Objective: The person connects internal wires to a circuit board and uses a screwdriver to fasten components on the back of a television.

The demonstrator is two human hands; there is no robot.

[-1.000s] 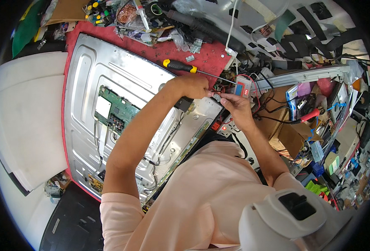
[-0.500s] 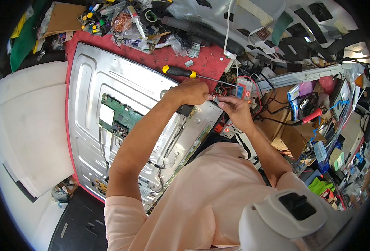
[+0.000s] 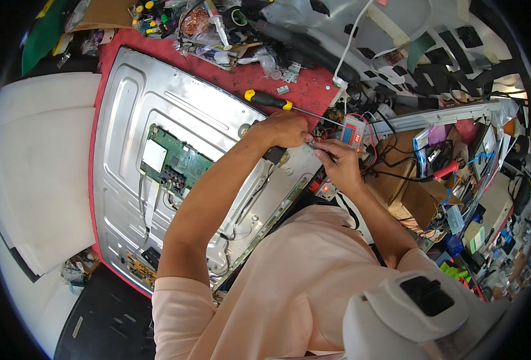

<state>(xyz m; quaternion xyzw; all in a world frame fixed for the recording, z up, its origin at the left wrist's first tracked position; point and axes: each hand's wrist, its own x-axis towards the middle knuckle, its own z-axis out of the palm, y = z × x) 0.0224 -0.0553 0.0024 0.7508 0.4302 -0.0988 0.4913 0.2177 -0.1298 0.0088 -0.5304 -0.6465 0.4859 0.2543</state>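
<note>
My left hand (image 3: pixel 283 131) is closed at the upper right corner of a silver back panel (image 3: pixel 124 105), its fingertips meeting those of my right hand (image 3: pixel 342 165). My right hand pinches at the same spot among small wires; what both hold is too small to make out. A green circuit board (image 3: pixel 187 165) is mounted on the panel, with cables below it. A black part (image 3: pixel 275 155) sits under my left hand. Just beyond my hands lie a yellow-and-black screwdriver (image 3: pixel 268 98) and a small boxed device (image 3: pixel 352 135) with red wires.
The panel rests on a red mat (image 3: pixel 310 84). Piled small parts and bags (image 3: pixel 196 24) lie at the back. Cardboard boxes (image 3: pixel 412 198), tangled cables and a red-handled tool (image 3: pixel 445 169) crowd the right side. White sheets (image 3: pixel 43 168) and a dark screen (image 3: pixel 103 318) are at left.
Both hands stay together at the panel's corner, with only slight finger and wrist movement. The whole view has shifted a little; the surrounding objects look the same.
</note>
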